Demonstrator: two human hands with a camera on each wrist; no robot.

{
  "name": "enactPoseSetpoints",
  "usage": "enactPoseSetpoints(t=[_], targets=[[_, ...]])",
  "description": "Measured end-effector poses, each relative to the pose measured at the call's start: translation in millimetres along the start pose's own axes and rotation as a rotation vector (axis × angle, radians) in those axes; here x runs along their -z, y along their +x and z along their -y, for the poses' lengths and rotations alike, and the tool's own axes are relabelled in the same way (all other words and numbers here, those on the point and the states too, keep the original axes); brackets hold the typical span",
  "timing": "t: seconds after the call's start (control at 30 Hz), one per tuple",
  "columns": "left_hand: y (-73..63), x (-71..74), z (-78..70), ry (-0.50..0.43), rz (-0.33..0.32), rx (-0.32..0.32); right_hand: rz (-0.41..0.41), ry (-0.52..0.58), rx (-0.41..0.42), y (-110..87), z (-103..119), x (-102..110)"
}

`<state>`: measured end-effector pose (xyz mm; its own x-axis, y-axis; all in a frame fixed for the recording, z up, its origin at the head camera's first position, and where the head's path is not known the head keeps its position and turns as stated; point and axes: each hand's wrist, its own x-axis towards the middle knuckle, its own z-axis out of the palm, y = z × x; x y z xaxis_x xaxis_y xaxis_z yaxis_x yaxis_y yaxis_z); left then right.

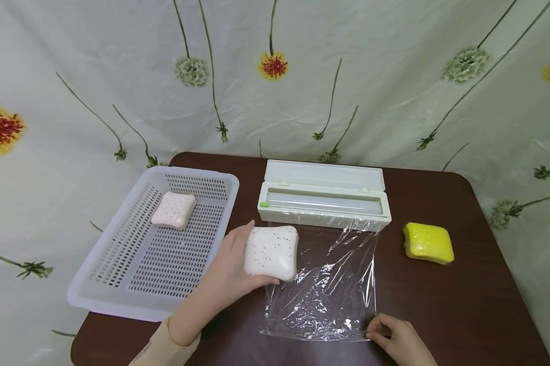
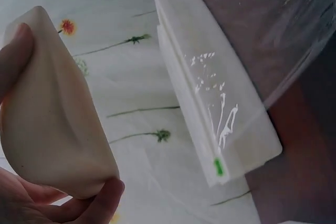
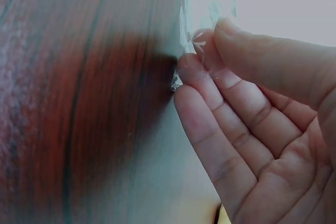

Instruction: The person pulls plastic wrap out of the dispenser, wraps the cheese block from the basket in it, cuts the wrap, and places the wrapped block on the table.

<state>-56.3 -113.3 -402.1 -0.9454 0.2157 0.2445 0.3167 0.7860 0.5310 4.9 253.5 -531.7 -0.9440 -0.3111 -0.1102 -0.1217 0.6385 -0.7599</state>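
My left hand (image 1: pixel 233 264) grips a white, red-speckled, pillow-shaped block (image 1: pixel 271 253) by its left side, thumb at the lower edge. In the left wrist view the block (image 2: pixel 58 114) shows its smooth side between the fingers. It is held over the left part of a sheet of clear cling film (image 1: pixel 325 300). That sheet runs out of a white cling film box (image 1: pixel 325 219), whose lid stands open. My right hand (image 1: pixel 400 338) pinches the film's near right corner between thumb and fingers; the right wrist view shows the film (image 3: pixel 182 35) at the fingertips.
On the left a white perforated basket (image 1: pixel 105 305) holds another speckled block (image 1: pixel 173 210). A yellow block (image 1: pixel 428 243), shiny as if film-wrapped, lies right of the film on the dark wooden table (image 1: pixel 458 310). Behind hangs a flowered cloth (image 1: pixel 385 101).
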Motion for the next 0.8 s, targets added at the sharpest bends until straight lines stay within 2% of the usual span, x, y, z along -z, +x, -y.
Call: enactPoseSetpoints(t=[0.2, 0.37, 0.53, 0.8], targets=[[-9.0, -36.0, -13.6, -0.039, 0.091, 0.058, -0.020, 0.006, 0.042, -0.9, -1, -2], [-10.8, -71.9, -22.5, -0.080, 0.152, 0.077, -0.048, 0.004, 0.082, 0.6, -2, -3], [-7.4, -99.1, -26.1, -0.072, 0.153, 0.093, -0.048, 0.005, 0.072, 1.2, -2, -4], [-11.4, -126.7, -25.6, -0.038, 0.106, 0.111, -0.019, 0.001, 0.007, 2.3, 1, -2]])
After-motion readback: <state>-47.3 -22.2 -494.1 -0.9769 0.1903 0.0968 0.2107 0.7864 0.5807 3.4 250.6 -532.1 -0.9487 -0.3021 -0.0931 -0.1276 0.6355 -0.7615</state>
